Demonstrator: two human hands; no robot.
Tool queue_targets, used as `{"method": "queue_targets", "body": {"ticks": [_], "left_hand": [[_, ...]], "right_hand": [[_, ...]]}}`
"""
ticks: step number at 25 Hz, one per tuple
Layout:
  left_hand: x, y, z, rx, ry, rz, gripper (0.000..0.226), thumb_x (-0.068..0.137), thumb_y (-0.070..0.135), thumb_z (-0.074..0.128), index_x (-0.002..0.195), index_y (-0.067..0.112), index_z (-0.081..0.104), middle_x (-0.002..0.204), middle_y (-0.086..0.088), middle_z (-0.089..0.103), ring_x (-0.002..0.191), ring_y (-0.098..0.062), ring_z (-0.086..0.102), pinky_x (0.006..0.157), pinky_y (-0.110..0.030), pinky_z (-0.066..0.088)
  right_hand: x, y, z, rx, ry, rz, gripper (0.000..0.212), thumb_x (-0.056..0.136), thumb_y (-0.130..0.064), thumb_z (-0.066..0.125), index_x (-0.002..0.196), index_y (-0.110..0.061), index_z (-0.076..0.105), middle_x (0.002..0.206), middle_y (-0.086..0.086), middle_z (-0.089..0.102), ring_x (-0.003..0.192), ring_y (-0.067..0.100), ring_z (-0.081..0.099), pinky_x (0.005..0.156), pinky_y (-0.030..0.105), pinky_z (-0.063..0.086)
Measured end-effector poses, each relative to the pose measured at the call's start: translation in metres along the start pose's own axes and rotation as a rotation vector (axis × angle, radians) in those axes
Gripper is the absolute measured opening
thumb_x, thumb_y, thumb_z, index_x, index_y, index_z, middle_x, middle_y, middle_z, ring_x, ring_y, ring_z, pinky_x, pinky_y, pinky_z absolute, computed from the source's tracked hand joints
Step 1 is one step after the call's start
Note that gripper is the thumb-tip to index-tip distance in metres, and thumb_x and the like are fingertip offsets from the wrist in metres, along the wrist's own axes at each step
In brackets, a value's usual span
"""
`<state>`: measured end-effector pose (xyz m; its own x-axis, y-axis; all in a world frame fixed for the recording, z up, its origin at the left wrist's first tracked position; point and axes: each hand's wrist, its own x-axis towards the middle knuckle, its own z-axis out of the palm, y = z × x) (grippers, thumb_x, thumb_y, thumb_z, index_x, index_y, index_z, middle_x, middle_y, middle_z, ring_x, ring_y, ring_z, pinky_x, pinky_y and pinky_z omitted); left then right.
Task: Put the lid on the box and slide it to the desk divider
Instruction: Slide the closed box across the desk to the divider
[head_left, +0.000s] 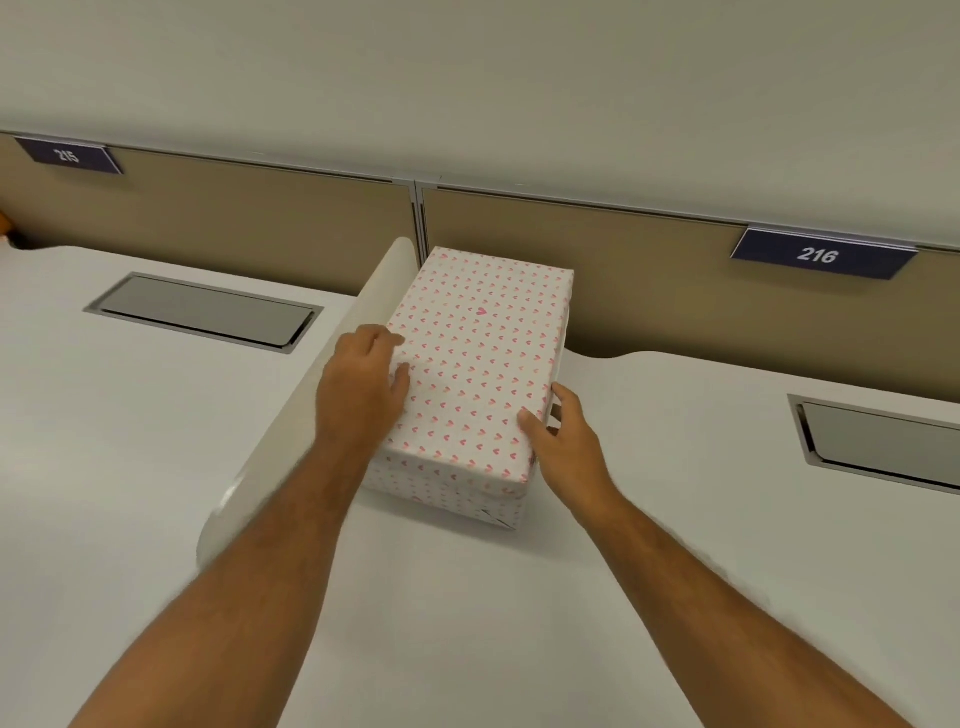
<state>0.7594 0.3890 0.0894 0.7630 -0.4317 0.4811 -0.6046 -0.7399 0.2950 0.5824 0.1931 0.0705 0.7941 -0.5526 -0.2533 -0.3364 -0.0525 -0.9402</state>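
Note:
A white box with small pink hearts stands on the desk, its lid (478, 353) seated on the box body (447, 496). The box lies lengthwise right beside the low white desk divider (291, 421), its far end near the tan back panel. My left hand (361, 384) rests on the lid's left edge, fingers curled over the side between box and divider. My right hand (563, 434) grips the lid's near right corner, thumb on top and fingers down the right side.
The white desk (675, 519) spreads to both sides of the divider. A grey cable hatch (202, 312) sits at the left, another hatch (883, 441) at the right. The tan back panel (649, 280) carries number plates 215 and 216.

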Motion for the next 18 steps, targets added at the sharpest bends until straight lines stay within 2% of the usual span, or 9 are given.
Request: {"method": "queue_targets", "body": {"ticks": [2,4,6,8,9,11,13,18], "left_hand": [[-0.025,0.015,0.001,0.051,0.054,0.095,0.033,0.098,0.036,0.061,0.117,0.012,0.073,0.117,-0.009,0.074,0.102,-0.030,0.067,0.084,-0.045,0.052],[-0.061,0.029,0.006,0.000,0.041,0.020,0.039,0.100,0.042,0.054,0.117,0.014,0.074,0.118,-0.007,0.072,0.106,-0.029,0.065,0.088,-0.045,0.049],[-0.096,0.036,0.012,-0.055,0.013,-0.048,0.050,0.104,0.049,0.048,0.136,0.015,0.067,0.138,-0.007,0.065,0.128,-0.030,0.057,0.108,-0.050,0.046],[-0.122,0.038,0.018,-0.075,-0.065,-0.087,0.062,0.107,0.056,0.040,0.156,0.018,0.050,0.160,-0.004,0.051,0.152,-0.028,0.040,0.129,-0.052,0.023],[-0.126,0.036,0.020,-0.090,-0.099,-0.104,0.067,0.107,0.059,0.036,0.161,0.020,0.043,0.167,-0.003,0.044,0.158,-0.025,0.031,0.133,-0.051,0.012],[-0.117,0.030,0.020,-0.100,-0.143,-0.124,0.075,0.105,0.067,0.026,0.164,0.021,0.037,0.172,-0.002,0.037,0.162,-0.024,0.022,0.133,-0.050,0.002],[-0.099,0.022,0.018,-0.079,-0.195,-0.128,0.083,0.102,0.072,0.017,0.166,0.022,0.034,0.174,-0.001,0.032,0.164,-0.024,0.018,0.133,-0.052,0.001],[-0.079,0.010,0.014,-0.046,-0.308,-0.136,0.086,0.098,0.073,0.012,0.168,0.025,0.027,0.178,0.002,0.021,0.166,-0.023,0.009,0.133,-0.054,-0.002]], "right_hand": [[-0.024,0.007,0.004,-0.066,0.015,-0.034,0.069,0.100,-0.048,0.070,0.159,-0.037,0.035,0.160,-0.007,0.055,0.137,0.021,0.064,0.093,0.041,0.065],[-0.047,0.013,0.012,-0.134,-0.017,-0.089,0.070,0.100,-0.053,0.066,0.160,-0.042,0.031,0.160,-0.012,0.053,0.137,0.018,0.062,0.092,0.034,0.062],[-0.057,0.014,0.019,-0.215,-0.029,-0.135,0.072,0.103,-0.054,0.060,0.164,-0.045,0.022,0.162,-0.012,0.049,0.139,0.018,0.060,0.097,0.036,0.063],[-0.057,0.011,0.023,-0.282,-0.034,-0.124,0.074,0.106,-0.052,0.056,0.166,-0.045,0.013,0.162,-0.007,0.048,0.140,0.022,0.059,0.102,0.046,0.063],[-0.053,0.009,0.024,-0.296,-0.046,-0.113,0.075,0.107,-0.051,0.055,0.166,-0.044,0.010,0.162,-0.005,0.047,0.141,0.024,0.059,0.103,0.050,0.063],[-0.045,0.001,0.026,-0.298,-0.076,-0.117,0.075,0.108,-0.048,0.054,0.167,-0.040,0.008,0.165,-0.002,0.045,0.144,0.026,0.055,0.108,0.053,0.059],[-0.033,-0.008,0.031,-0.299,-0.097,-0.129,0.076,0.109,-0.046,0.054,0.168,-0.036,0.008,0.167,-0.001,0.042,0.147,0.027,0.052,0.112,0.053,0.056],[-0.018,-0.015,0.042,-0.360,-0.101,-0.104,0.079,0.108,-0.049,0.053,0.169,-0.033,0.005,0.168,0.001,0.041,0.147,0.028,0.053,0.112,0.056,0.055]]}}
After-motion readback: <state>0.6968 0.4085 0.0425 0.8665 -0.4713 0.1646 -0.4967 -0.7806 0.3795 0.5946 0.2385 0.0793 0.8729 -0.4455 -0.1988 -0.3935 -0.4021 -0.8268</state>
